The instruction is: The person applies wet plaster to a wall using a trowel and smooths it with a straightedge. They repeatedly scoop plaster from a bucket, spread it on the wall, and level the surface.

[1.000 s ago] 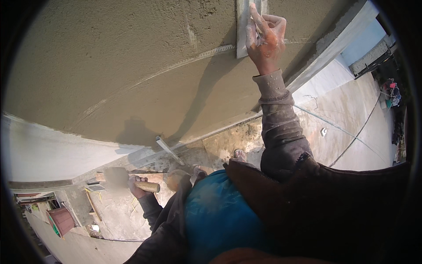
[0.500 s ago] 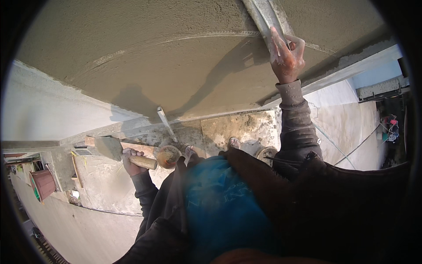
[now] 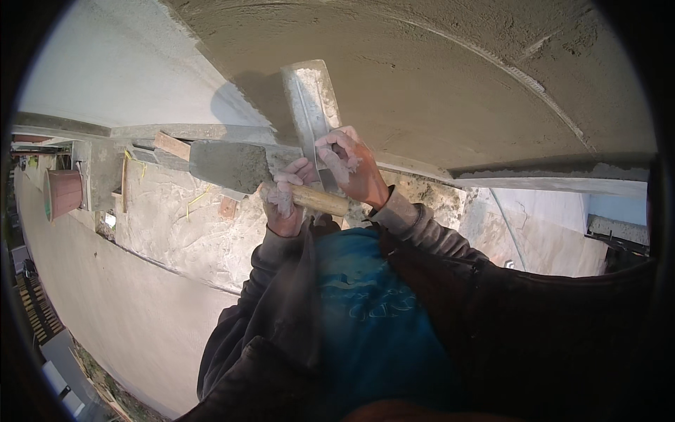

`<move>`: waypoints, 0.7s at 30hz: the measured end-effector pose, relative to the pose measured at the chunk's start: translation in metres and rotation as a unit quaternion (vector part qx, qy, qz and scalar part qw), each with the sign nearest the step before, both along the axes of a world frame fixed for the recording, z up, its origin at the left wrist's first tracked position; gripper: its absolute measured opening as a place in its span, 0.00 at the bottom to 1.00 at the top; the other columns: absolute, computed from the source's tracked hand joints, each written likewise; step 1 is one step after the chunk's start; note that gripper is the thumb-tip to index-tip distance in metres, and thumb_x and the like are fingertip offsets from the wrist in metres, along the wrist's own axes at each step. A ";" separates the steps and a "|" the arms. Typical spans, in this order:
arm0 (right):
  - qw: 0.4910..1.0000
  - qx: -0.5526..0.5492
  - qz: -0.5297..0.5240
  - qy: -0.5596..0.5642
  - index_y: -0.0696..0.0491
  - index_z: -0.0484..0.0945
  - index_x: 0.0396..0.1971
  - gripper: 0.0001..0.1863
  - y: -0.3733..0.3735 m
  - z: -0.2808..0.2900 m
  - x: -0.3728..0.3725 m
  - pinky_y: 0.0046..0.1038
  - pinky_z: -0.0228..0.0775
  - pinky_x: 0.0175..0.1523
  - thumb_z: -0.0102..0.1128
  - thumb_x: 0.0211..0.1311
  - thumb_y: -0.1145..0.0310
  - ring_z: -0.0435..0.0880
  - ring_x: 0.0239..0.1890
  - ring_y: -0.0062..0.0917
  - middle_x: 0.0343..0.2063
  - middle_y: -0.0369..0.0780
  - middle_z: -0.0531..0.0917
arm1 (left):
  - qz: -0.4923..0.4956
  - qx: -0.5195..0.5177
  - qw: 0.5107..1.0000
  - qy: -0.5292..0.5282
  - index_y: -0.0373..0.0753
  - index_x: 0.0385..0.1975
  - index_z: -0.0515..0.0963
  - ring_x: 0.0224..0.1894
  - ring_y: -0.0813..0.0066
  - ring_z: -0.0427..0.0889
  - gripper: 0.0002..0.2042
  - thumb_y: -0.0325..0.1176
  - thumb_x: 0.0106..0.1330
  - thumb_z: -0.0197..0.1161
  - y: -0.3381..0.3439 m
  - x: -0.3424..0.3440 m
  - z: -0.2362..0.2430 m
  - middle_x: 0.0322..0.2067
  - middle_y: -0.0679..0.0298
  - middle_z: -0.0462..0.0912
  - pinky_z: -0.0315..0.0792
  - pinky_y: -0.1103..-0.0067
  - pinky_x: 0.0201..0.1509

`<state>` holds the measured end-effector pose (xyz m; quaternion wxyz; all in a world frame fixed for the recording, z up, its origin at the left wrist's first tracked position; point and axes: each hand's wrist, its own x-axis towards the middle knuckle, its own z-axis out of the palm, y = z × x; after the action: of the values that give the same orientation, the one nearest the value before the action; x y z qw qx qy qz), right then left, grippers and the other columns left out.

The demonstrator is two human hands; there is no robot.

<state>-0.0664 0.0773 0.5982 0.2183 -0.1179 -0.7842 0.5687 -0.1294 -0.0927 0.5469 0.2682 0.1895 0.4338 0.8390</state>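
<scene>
My left hand (image 3: pixel 283 204), dusted with grey mortar, grips a trowel (image 3: pixel 228 167) near the base of its wooden handle. Its broad grey blade points left. Close beside it, my right hand (image 3: pixel 360 170) is closed round the grip of a flat metal plastering trowel (image 3: pixel 306 95). That long plate points up toward the wall, its face smeared with mortar. Fingers of both hands are coated with pale paste; whether they touch each other I cannot tell. Ahead spreads the wet brown-grey plaster (image 3: pixel 436 105) on the wall, with a curved raised ridge across it.
A pale, unplastered-looking wall section (image 3: pixel 119 67) lies at the upper left. On the left stand a pinkish tub (image 3: pixel 63 193) and a wooden board (image 3: pixel 172 145). A brick piece (image 3: pixel 229 207) lies on the mortar-spattered floor. A thin hose (image 3: pixel 508 226) runs at right.
My right hand has come down and left from the upper right of the wall, bringing the plastering trowel beside my left hand. My left hand has moved right and up with its trowel. The view has turned.
</scene>
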 end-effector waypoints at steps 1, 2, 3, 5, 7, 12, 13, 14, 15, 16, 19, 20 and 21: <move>0.999 -0.040 0.036 0.000 0.52 0.80 0.42 0.08 -0.006 -0.005 -0.006 0.33 0.71 0.51 0.61 0.64 0.69 0.77 0.45 0.34 0.41 0.41 0.74 | 0.007 -0.008 0.999 0.032 0.39 0.43 0.72 0.58 0.58 0.77 0.16 0.47 0.78 0.50 0.000 -0.001 -0.006 0.58 0.51 0.73 0.73 0.63 0.60; 0.994 -0.081 0.072 0.000 0.52 0.80 0.42 0.09 -0.014 -0.009 -0.012 0.33 0.71 0.51 0.60 0.66 0.67 0.76 0.46 0.34 0.41 0.42 0.75 | 0.012 -0.017 0.998 0.063 0.39 0.44 0.72 0.58 0.57 0.77 0.15 0.46 0.78 0.50 -0.002 -0.002 -0.010 0.58 0.51 0.73 0.73 0.63 0.60; 0.995 -0.052 0.080 0.003 0.52 0.80 0.42 0.09 -0.024 -0.010 -0.016 0.33 0.71 0.52 0.59 0.66 0.66 0.76 0.47 0.35 0.41 0.41 0.76 | 0.021 -0.086 0.991 0.097 0.38 0.46 0.72 0.57 0.58 0.78 0.15 0.45 0.79 0.49 -0.007 -0.002 -0.009 0.57 0.52 0.74 0.74 0.65 0.58; 0.996 0.005 0.085 0.011 0.52 0.80 0.42 0.10 -0.041 -0.013 -0.021 0.34 0.71 0.53 0.58 0.67 0.64 0.75 0.48 0.35 0.41 0.41 0.77 | 0.026 -0.223 0.960 0.166 0.36 0.48 0.72 0.54 0.60 0.79 0.15 0.42 0.79 0.47 -0.014 -0.004 -0.009 0.55 0.52 0.77 0.75 0.67 0.55; 0.987 0.109 0.118 0.024 0.50 0.81 0.42 0.10 -0.048 -0.023 -0.024 0.36 0.75 0.51 0.58 0.66 0.62 0.76 0.52 0.35 0.42 0.39 0.78 | 0.096 -0.371 0.883 0.272 0.35 0.46 0.73 0.53 0.65 0.79 0.19 0.46 0.80 0.42 -0.019 0.003 -0.037 0.50 0.55 0.80 0.74 0.70 0.53; 0.964 0.255 0.060 -0.039 0.47 0.81 0.46 0.14 -0.067 -0.023 -0.007 0.37 0.80 0.45 0.60 0.63 0.58 0.81 0.53 0.35 0.50 0.37 0.79 | 0.106 -0.321 0.906 0.253 0.33 0.45 0.72 0.48 0.69 0.79 0.25 0.53 0.79 0.39 -0.017 -0.002 -0.037 0.43 0.58 0.79 0.74 0.72 0.51; 0.967 0.245 0.049 -0.047 0.47 0.80 0.48 0.17 -0.068 -0.023 -0.007 0.36 0.80 0.45 0.61 0.63 0.56 0.82 0.51 0.36 0.50 0.37 0.80 | 0.095 -0.286 0.925 0.233 0.33 0.46 0.72 0.47 0.68 0.79 0.27 0.55 0.78 0.40 -0.018 -0.006 -0.027 0.42 0.58 0.78 0.74 0.72 0.50; 0.970 0.234 0.039 -0.055 0.47 0.79 0.51 0.19 -0.071 -0.024 -0.009 0.36 0.80 0.46 0.62 0.63 0.55 0.83 0.50 0.36 0.51 0.37 0.81 | 0.102 -0.244 0.938 0.226 0.33 0.46 0.71 0.46 0.68 0.79 0.27 0.56 0.78 0.41 -0.015 -0.006 -0.030 0.42 0.58 0.79 0.74 0.72 0.50; 0.973 0.222 0.032 -0.058 0.47 0.78 0.54 0.22 -0.074 -0.024 -0.012 0.36 0.80 0.46 0.63 0.62 0.54 0.84 0.49 0.37 0.51 0.38 0.82 | 0.112 -0.203 0.947 0.221 0.32 0.46 0.71 0.45 0.68 0.80 0.27 0.56 0.78 0.41 -0.015 -0.009 -0.031 0.41 0.57 0.79 0.74 0.72 0.49; 0.985 0.159 0.049 -0.050 0.47 0.76 0.56 0.25 -0.072 -0.026 -0.014 0.36 0.79 0.48 0.64 0.62 0.53 0.84 0.49 0.38 0.50 0.39 0.82 | 0.142 -0.154 0.950 0.231 0.32 0.45 0.71 0.44 0.68 0.81 0.27 0.55 0.78 0.42 -0.011 -0.011 -0.044 0.41 0.56 0.80 0.75 0.73 0.49; 0.996 0.022 0.086 -0.030 0.49 0.72 0.60 0.30 -0.065 -0.032 -0.024 0.37 0.78 0.53 0.65 0.62 0.50 0.85 0.49 0.40 0.49 0.42 0.84 | 0.146 -0.155 0.959 0.185 0.33 0.43 0.70 0.40 0.66 0.82 0.27 0.57 0.77 0.42 -0.005 -0.008 -0.033 0.38 0.55 0.80 0.76 0.73 0.47; 0.996 0.013 0.085 -0.033 0.49 0.73 0.60 0.30 -0.063 -0.034 -0.022 0.37 0.77 0.54 0.65 0.62 0.50 0.85 0.49 0.41 0.48 0.43 0.85 | 0.140 -0.175 0.959 0.173 0.33 0.43 0.69 0.39 0.66 0.81 0.28 0.58 0.77 0.41 -0.005 -0.009 -0.032 0.37 0.55 0.80 0.76 0.72 0.47; 0.995 0.004 0.092 -0.036 0.50 0.73 0.59 0.30 -0.062 -0.033 -0.021 0.37 0.76 0.55 0.65 0.63 0.50 0.85 0.49 0.42 0.47 0.44 0.85 | 0.140 -0.195 0.957 0.162 0.34 0.43 0.69 0.39 0.65 0.81 0.29 0.60 0.77 0.40 -0.007 -0.011 -0.029 0.36 0.56 0.80 0.76 0.72 0.46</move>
<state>-0.0875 0.0155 0.5653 0.1374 -0.0647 -0.8013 0.5786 -0.1399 -0.0998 0.5182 0.1061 0.2037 0.6491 0.7252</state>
